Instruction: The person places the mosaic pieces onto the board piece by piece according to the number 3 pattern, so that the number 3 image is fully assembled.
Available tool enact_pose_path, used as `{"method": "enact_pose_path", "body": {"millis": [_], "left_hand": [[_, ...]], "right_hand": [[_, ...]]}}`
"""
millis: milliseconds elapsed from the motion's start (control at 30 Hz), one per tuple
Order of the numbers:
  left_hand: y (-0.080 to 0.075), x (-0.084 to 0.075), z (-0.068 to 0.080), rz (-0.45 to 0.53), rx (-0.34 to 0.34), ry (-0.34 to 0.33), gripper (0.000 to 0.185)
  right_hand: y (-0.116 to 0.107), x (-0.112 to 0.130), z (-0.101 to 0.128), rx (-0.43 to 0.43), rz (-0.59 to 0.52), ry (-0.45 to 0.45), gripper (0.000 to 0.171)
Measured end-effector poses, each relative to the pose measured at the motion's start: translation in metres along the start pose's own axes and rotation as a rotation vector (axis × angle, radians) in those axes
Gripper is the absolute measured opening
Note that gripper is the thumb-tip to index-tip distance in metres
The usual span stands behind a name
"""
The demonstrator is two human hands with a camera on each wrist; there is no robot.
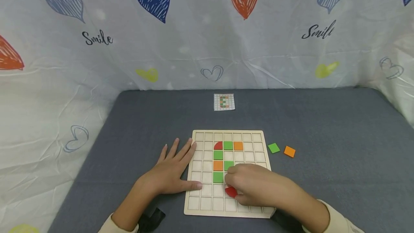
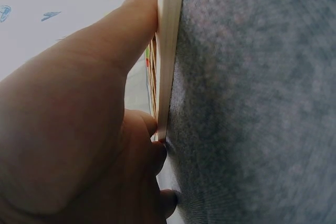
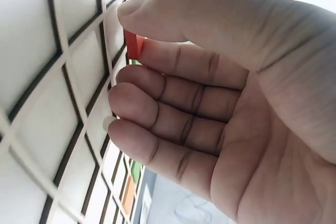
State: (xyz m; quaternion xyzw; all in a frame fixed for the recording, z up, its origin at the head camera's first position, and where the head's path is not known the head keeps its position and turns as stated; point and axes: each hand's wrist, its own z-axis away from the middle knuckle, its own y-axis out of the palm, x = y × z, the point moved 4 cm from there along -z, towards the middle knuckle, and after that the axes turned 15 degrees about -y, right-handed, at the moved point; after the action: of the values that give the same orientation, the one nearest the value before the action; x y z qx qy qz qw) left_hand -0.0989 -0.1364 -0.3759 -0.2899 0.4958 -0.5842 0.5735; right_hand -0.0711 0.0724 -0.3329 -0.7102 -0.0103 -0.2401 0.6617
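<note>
While the flat left hand (image 1: 173, 170) steadies the grid board (image 1: 252, 137), the right hand (image 1: 255, 184) pinches a light, stiff red tile (image 1: 231, 192) by its edges

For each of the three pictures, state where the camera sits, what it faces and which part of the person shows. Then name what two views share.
Head: above, looking forward and down at the board; both forearms, left hand and right hand show.
Left wrist: low at the table, along the board's edge; left fingers press it.
Right wrist: under the palm, facing the grid; fingers pinch a red piece.
Shared: head and right wrist both show the red piece.
</note>
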Motion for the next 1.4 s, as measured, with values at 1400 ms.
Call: {"method": "enact_pose_path", "body": {"millis": [1400], "left_hand": [[0.000, -0.001, 0.001, -0.011, -0.018, 0.014, 0.105]], "right_hand": [[0.010, 0.011, -0.025, 0.007, 0.121, -0.030, 0.027]]}}
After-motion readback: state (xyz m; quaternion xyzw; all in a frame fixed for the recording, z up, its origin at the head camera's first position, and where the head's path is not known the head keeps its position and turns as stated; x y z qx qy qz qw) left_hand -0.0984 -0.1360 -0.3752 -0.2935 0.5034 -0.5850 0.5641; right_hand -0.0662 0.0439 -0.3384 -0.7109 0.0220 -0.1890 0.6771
